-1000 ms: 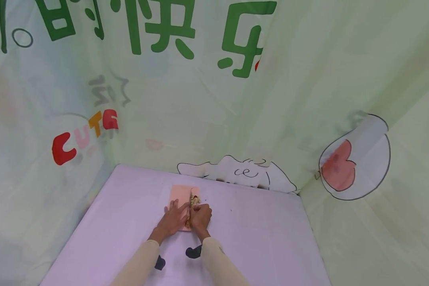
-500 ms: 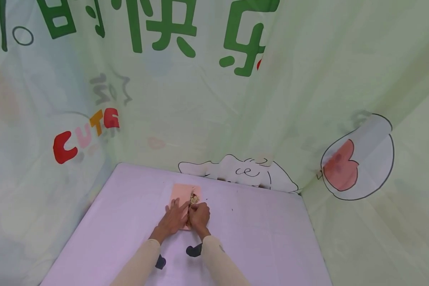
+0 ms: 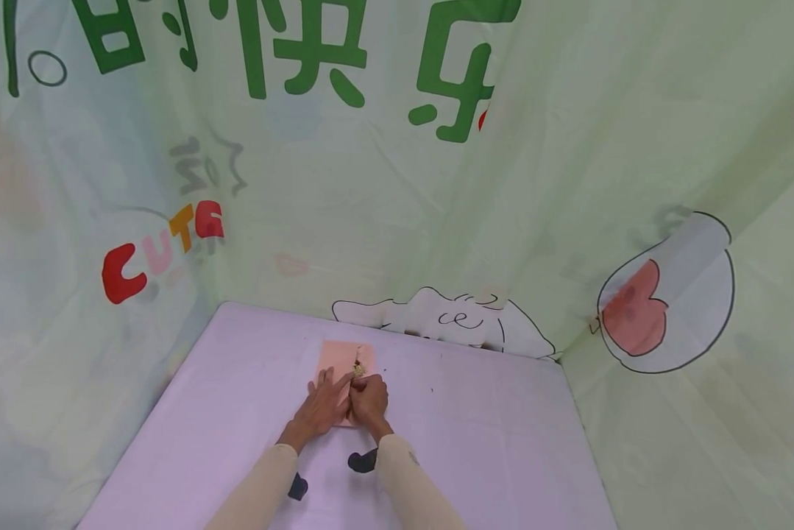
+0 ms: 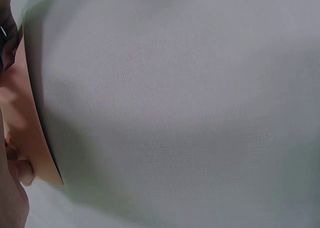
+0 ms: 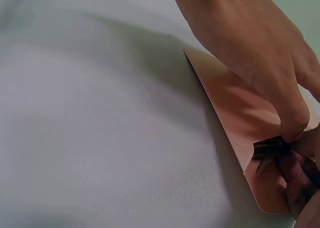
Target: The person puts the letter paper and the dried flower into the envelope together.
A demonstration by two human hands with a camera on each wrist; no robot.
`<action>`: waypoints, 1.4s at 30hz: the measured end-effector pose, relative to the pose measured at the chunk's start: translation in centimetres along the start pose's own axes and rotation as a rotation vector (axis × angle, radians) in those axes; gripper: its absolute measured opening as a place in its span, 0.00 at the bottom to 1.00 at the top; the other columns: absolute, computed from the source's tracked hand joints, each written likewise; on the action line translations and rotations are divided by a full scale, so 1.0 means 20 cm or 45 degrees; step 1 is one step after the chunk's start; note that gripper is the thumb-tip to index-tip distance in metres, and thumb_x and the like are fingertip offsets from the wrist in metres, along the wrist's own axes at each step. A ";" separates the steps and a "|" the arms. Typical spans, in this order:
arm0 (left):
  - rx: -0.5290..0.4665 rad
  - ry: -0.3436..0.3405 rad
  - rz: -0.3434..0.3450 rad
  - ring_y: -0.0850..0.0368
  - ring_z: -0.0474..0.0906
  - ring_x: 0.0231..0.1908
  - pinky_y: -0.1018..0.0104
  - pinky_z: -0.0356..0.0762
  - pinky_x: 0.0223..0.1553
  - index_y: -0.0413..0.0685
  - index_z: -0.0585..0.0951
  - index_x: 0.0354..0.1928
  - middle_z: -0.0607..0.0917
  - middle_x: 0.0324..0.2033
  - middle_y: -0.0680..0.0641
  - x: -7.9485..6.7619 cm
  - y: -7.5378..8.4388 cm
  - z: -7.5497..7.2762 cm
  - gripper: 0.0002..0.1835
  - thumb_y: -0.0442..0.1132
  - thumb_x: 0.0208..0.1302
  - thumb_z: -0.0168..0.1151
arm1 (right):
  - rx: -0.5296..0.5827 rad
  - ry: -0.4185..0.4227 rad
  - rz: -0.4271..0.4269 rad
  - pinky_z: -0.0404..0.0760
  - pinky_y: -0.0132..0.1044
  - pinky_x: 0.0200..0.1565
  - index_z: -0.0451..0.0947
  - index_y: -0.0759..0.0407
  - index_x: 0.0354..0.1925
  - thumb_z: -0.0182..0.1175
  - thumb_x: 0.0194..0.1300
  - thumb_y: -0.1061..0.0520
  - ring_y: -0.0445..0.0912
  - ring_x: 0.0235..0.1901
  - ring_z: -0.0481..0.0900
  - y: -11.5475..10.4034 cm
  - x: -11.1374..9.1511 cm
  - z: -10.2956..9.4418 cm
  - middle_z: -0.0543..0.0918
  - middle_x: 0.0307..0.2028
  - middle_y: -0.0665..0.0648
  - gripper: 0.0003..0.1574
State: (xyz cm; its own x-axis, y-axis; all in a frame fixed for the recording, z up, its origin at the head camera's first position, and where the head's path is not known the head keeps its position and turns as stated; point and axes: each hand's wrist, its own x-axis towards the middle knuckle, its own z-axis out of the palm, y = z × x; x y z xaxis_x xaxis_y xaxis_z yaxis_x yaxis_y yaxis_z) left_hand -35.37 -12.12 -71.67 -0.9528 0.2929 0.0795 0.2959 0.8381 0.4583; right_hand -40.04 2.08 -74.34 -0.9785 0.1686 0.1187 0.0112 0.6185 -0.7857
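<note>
A pink paper envelope (image 3: 333, 355) lies on the table, a slit opening along its right side. A small pale and reddish clump like dried flowers (image 3: 359, 368) shows at that opening. My left hand (image 3: 320, 405) rests on the envelope with its fingers spread; in the right wrist view its index finger (image 5: 290, 108) presses by the opening. My right hand (image 3: 369, 400) has curled fingers at the same opening and pinches dark green stems (image 5: 267, 150), whose lower part is hidden. The left wrist view mostly shows tabletop, with the envelope's edge (image 4: 37, 133) at far left.
A pale lilac table (image 3: 489, 434) surrounds the envelope. Printed curtains (image 3: 397, 184) hang at the back and sides. A few dark specks (image 3: 432, 390) lie to the right. A black wrist mount (image 3: 362, 461) shows under the right sleeve.
My right hand has shifted slightly left, toward the opening. Less of the pale clump shows above it now. My left hand stays on the envelope, and the head view has drifted a little.
</note>
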 end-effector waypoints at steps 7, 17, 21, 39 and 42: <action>0.014 0.025 0.025 0.25 0.64 0.78 0.20 0.70 0.69 0.53 0.69 0.82 0.67 0.78 0.24 0.00 0.01 -0.01 0.31 0.47 0.82 0.61 | 0.020 -0.116 -0.043 0.87 0.38 0.34 0.94 0.62 0.40 0.76 0.66 0.61 0.46 0.31 0.88 0.04 0.02 -0.02 0.93 0.32 0.59 0.06; -0.008 0.015 -0.016 0.26 0.65 0.79 0.19 0.69 0.70 0.54 0.70 0.81 0.69 0.78 0.25 0.02 0.00 0.01 0.31 0.49 0.81 0.63 | 0.084 -0.067 -0.084 0.81 0.38 0.36 0.92 0.65 0.50 0.85 0.47 0.68 0.47 0.34 0.80 -0.06 -0.04 -0.17 0.87 0.35 0.59 0.28; -0.041 -0.013 -0.044 0.26 0.62 0.81 0.19 0.66 0.72 0.56 0.69 0.82 0.67 0.80 0.26 0.02 0.00 0.01 0.31 0.50 0.82 0.61 | -0.009 -0.166 -0.048 0.78 0.39 0.43 0.89 0.64 0.59 0.86 0.49 0.65 0.47 0.41 0.78 -0.10 -0.07 -0.21 0.84 0.43 0.60 0.37; -0.121 -0.005 0.004 0.25 0.64 0.78 0.18 0.66 0.71 0.54 0.70 0.81 0.69 0.78 0.25 0.01 0.01 -0.03 0.30 0.45 0.82 0.61 | -0.203 -0.163 -0.077 0.77 0.45 0.44 0.90 0.62 0.58 0.84 0.52 0.62 0.52 0.40 0.78 -0.09 -0.04 -0.15 0.86 0.43 0.63 0.33; -0.117 -0.004 0.002 0.26 0.65 0.78 0.18 0.66 0.71 0.54 0.69 0.81 0.69 0.78 0.25 0.01 0.00 -0.02 0.30 0.46 0.82 0.61 | -0.219 -0.164 -0.102 0.78 0.47 0.45 0.90 0.62 0.57 0.83 0.52 0.62 0.52 0.41 0.78 -0.08 -0.04 -0.14 0.86 0.42 0.61 0.32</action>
State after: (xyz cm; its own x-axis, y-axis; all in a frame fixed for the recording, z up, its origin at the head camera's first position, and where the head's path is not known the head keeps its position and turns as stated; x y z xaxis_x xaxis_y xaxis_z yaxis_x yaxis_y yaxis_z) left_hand -35.59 -12.27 -71.20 -0.9522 0.2953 0.0776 0.2895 0.7921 0.5374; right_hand -38.79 3.06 -71.42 -0.9958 0.0216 0.0895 -0.0431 0.7498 -0.6603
